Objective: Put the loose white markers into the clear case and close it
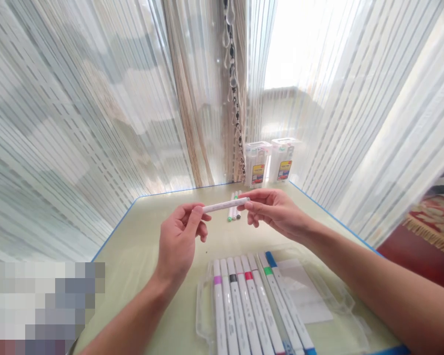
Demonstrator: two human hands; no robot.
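A white marker is held level above the table, one end in each hand. My left hand pinches its left end between thumb and fingers. At the right end, the thumb and fingertips of my right hand close on it. Below the hands lies a clear plastic case, open, with several white markers side by side in it; their bands are purple, black, red, green and blue. Behind the held marker, a few more markers with green and dark ends lie on the table.
Two clear marker boxes with yellow labels stand at the table's far edge. A white paper lies in the case's right part. String curtains and a beaded strand hang around the pale green table. Red fabric is at right.
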